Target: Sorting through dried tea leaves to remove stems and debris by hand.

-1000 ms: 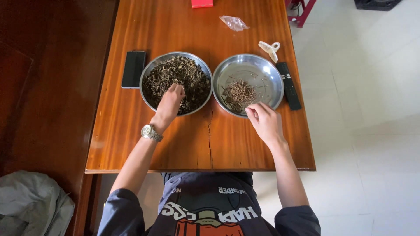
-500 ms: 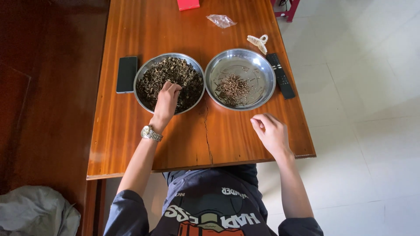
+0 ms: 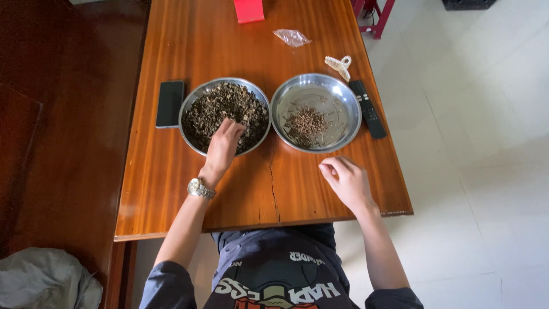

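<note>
Two round steel bowls stand side by side on a brown wooden table [image 3: 189,189]. The left bowl [image 3: 194,97] is full of dark dried bits. A small heap of brown stalks lies in the right bowl [image 3: 343,103]. My left hand [image 3: 222,147], a watch on its wrist, reaches over the near rim of the left bowl with its fingers in the dark bits. My right hand [image 3: 346,180] rests on the table just in front of the right bowl, fingers loosely curled; whether it holds anything is hidden.
A black phone [image 3: 170,103] lies left of the left bowl. A black remote [image 3: 368,108] and a white hair clip [image 3: 339,64] lie right of the right bowl. A small clear plastic bag [image 3: 292,38] and a red box [image 3: 249,10] sit at the far end.
My right hand has drawn back from the right bowl's near rim toward me onto the table. My left hand stays in the left bowl. The camera view has shifted.
</note>
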